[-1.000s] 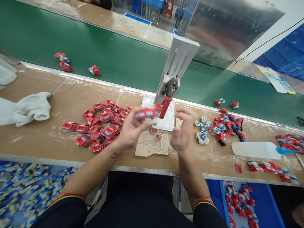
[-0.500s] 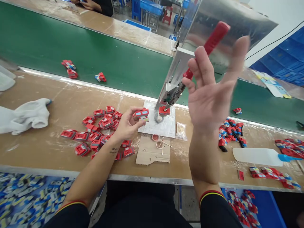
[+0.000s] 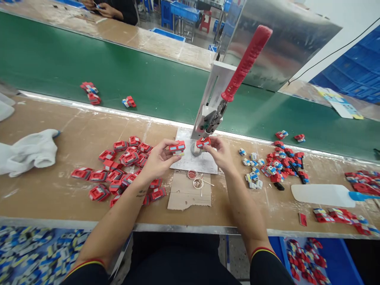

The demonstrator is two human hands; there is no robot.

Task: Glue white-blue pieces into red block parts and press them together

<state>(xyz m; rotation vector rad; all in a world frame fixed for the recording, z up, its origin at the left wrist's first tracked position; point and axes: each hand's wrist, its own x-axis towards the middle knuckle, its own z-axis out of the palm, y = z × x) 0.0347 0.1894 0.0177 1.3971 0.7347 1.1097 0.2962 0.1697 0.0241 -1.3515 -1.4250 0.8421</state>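
My left hand (image 3: pixel 158 161) pinches a red toy car piece (image 3: pixel 177 147) with pale blue windows, just left of the hand press. My right hand (image 3: pixel 221 155) has its fingers closed on another red toy car piece (image 3: pixel 202 143) at the foot of the press, below the plunger (image 3: pixel 206 134). Whether that piece touches the plunger I cannot tell. The press has a red lever handle (image 3: pixel 247 63), tilted up to the right, and a pale metal base plate (image 3: pixel 209 166). Many red car shells (image 3: pixel 118 174) lie heaped beside my left forearm.
Cardboard (image 3: pixel 190 198) with small cups and cotton swabs lies before the press. Mixed toy parts (image 3: pixel 285 162) and a white scraper-like tool (image 3: pixel 322 195) sit at right. A white glove (image 3: pixel 31 152) lies left. Beyond runs a green belt (image 3: pixel 166 83); a co-worker's hands (image 3: pixel 107 10) show across it.
My right hand has come down from beside the red lever and taken hold of the piece under the press. My left hand still holds its piece. White and blue parts at right are now uncovered.
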